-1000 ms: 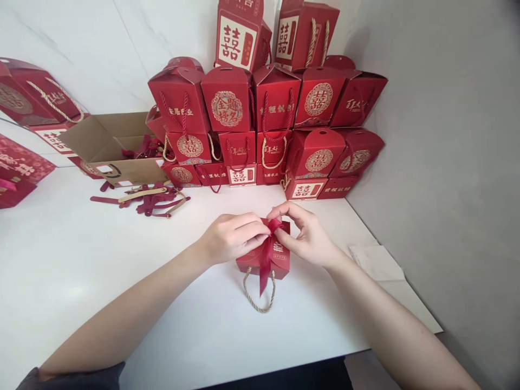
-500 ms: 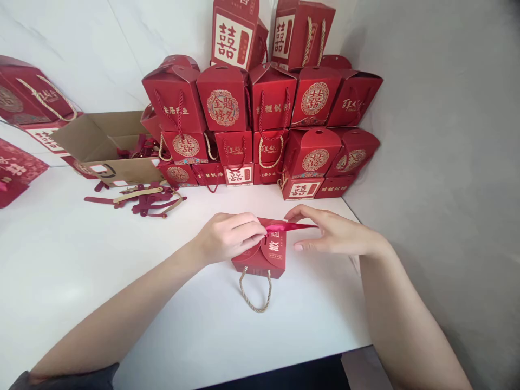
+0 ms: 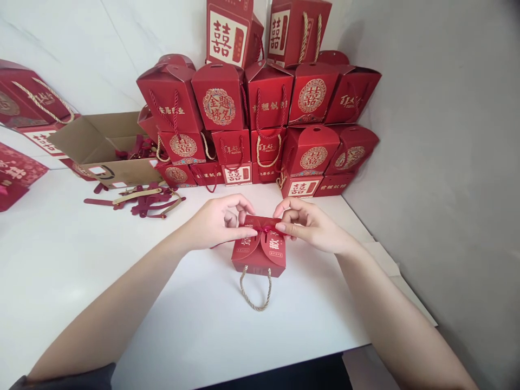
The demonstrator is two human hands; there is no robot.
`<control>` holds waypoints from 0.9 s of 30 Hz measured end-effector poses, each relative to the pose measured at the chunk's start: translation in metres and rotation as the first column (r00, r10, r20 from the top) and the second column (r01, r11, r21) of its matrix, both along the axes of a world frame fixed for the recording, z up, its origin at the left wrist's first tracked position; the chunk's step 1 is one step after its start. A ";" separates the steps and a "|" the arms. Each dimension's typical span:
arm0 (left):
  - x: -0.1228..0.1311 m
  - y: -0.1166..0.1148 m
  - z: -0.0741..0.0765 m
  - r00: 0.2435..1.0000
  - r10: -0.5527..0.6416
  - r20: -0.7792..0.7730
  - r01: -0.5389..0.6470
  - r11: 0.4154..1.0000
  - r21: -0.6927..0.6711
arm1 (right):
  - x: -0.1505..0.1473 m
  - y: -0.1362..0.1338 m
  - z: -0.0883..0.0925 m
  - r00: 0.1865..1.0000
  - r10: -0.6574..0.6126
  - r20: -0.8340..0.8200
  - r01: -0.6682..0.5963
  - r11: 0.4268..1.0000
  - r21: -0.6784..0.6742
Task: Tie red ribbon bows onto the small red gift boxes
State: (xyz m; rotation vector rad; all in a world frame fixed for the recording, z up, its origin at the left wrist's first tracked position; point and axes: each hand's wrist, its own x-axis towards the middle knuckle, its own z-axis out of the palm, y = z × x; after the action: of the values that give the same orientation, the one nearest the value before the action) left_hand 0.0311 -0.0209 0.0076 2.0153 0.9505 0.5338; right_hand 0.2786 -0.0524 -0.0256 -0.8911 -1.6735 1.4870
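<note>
A small red gift box (image 3: pixel 260 262) lies on the white table between my hands, its rounded flaps folded over the top. From its near side a beige rope handle (image 3: pixel 260 309) rests on the table. A dark red ribbon (image 3: pixel 266 229) crosses the far part of the lid. My left hand (image 3: pixel 221 222) is at the box's left edge, thumb and fingers apart, with a ribbon end hanging below it. On the right, my right hand (image 3: pixel 311 223) pinches the ribbon near the lid between thumb and finger.
Red gift boxes (image 3: pixel 219 103) stand stacked along the wall. A cardboard box (image 3: pixel 138 172) with red straps inside is at the left back, and a pile of straps (image 3: pixel 150 200) lies before it. A grey wall rises on the right.
My left hand has moved slightly left and its fingers have opened from the ribbon. My right hand has come in closer to the lid, and the ribbon no longer stretches out to the right.
</note>
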 end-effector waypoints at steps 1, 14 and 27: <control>-0.002 0.002 0.003 0.999 0.023 -0.022 -0.025 0.995 -0.096 | 0.000 0.000 0.000 1.000 0.003 -0.003 -0.003 1.000 -0.001; -0.018 0.011 0.023 0.965 -0.137 -0.223 0.047 0.929 -0.368 | 0.013 -0.003 0.014 0.994 0.037 0.099 -0.036 0.999 -0.012; -0.028 0.024 0.011 0.951 -0.277 -0.135 0.158 0.814 -0.559 | 0.018 0.004 0.006 0.989 0.074 0.129 -0.060 0.992 -0.111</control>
State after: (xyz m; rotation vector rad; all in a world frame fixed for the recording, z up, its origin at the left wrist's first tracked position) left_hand 0.0033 0.0028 0.0189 1.6401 0.8556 -0.0870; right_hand 0.2970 -0.0480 -0.0200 -1.0205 -1.7481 1.6056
